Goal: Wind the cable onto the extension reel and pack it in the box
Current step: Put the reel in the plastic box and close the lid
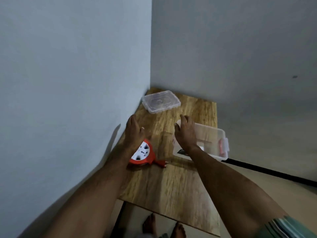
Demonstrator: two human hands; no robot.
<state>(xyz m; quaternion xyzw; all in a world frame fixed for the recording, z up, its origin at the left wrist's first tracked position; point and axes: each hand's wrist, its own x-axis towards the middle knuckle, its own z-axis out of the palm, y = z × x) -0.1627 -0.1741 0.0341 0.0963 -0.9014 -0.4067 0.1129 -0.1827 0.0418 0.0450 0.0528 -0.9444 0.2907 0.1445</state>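
Your bare feet (pixel 164 226) show at 6 o'clock, below the near edge of the wooden table (pixel 173 189), with a striped sleeve (pixel 288 227) at 5 o'clock. Both forearms reach up over the tabletop. Your left hand (pixel 133 133), at about 9 o'clock from the table's centre, is flat with fingers straight and together; it holds nothing and hovers over the far part of the extension reel (pixel 143 154), though whether it touches the reel cannot be told. This red reel with its white socket face lies on the table by the left wall, its cable wound in and the red plug (pixel 161 163) lying just beside it at 4 o'clock. Your right hand (pixel 186 133) is spread loosely, fingers slightly bent, at the near-left corner of the clear plastic box (pixel 221 146); contact with the rim cannot be told. That box stands open at 3 o'clock on the table's right edge. Its clear lid (pixel 161 101) lies apart at 12 o'clock, in the corner of the walls.
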